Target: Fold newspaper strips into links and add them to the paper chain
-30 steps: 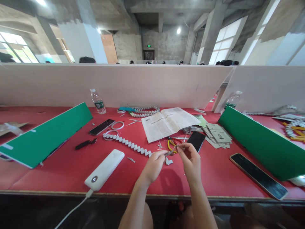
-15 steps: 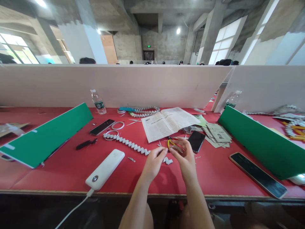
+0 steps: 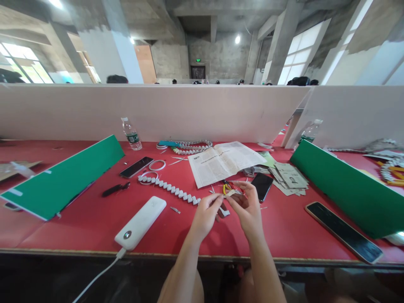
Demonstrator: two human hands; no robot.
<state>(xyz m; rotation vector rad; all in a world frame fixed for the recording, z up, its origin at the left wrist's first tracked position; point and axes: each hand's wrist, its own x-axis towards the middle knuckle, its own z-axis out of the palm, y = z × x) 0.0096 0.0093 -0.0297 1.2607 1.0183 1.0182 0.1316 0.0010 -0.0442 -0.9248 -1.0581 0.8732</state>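
Observation:
My left hand (image 3: 208, 210) and my right hand (image 3: 248, 206) meet above the table, thumbs and fingertips pinched together. Between them is a small pale folded paper strip (image 3: 231, 193), partly hidden by the fingers. A zigzag chain of folded paper (image 3: 176, 191) runs across the red table to beside my left hand. Its far end lies by a roll of white tape (image 3: 148, 178). Just beyond my fingertips is a tool with yellow handles (image 3: 225, 187), mostly covered. A printed newspaper sheet (image 3: 217, 165) lies behind it.
A white power bank (image 3: 142, 223) with a cable lies front left. Phones (image 3: 262, 185) and cut paper pieces (image 3: 290, 176) are to the right. Green boards (image 3: 69, 181) stand on both sides, and a white partition (image 3: 189, 111) runs along the back. A water bottle (image 3: 131, 135) stands back left.
The pale strip between my fingers shows more clearly now. My hands have barely shifted, with the right-hand fingers turned slightly. The whole view has moved a little.

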